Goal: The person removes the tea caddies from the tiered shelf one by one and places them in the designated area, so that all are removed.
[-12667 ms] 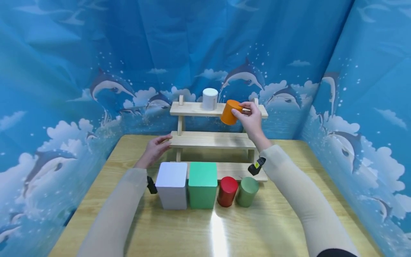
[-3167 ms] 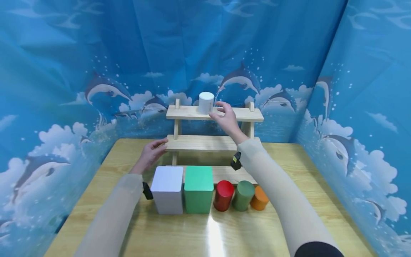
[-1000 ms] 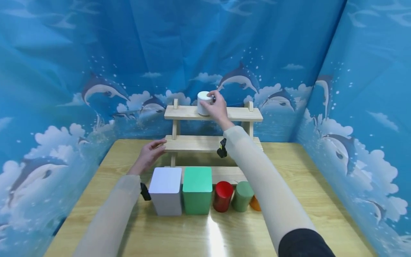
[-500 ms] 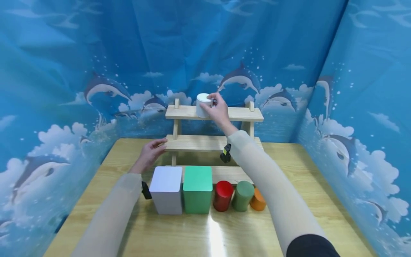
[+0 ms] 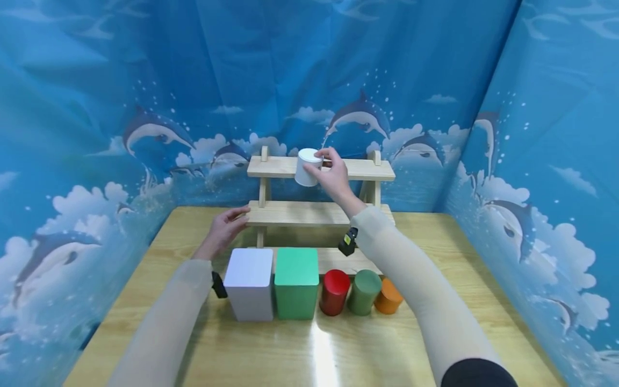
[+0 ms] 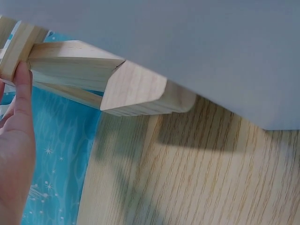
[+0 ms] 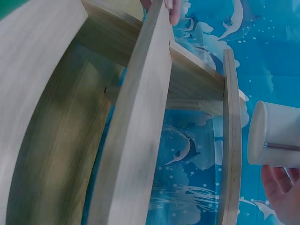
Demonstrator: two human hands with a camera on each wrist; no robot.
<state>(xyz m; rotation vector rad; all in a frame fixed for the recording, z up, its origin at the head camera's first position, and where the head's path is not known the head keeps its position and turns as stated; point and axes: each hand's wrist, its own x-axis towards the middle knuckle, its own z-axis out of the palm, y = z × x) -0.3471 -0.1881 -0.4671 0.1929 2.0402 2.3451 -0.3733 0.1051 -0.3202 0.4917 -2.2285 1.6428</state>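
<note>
My right hand (image 5: 333, 177) pinches a white cylinder (image 5: 306, 171) between thumb and fingers, just in front of the wooden stand's top shelf (image 5: 362, 168). In the right wrist view the white cylinder (image 7: 276, 133) is off the shelf board, with a thin seam along its side. My left hand (image 5: 226, 230) holds the left end of the middle shelf (image 5: 309, 214). Seen from the left wrist, fingers of the left hand (image 6: 18, 126) lie on both sides of that board.
Before the stand, a row stands on the wooden table (image 5: 271, 355): pale lavender box (image 5: 250, 285), green box (image 5: 296, 284), red cylinder (image 5: 335, 292), dull green cylinder (image 5: 365, 292), orange cylinder (image 5: 388, 296). They partly hide the bottom shelf (image 5: 348, 260). Blue dolphin curtains surround the table.
The orange cylinder, earlier in my right hand, stands at the row's right end. My right hand has taken the white cylinder off the top shelf and brought it forward. My left hand stays put.
</note>
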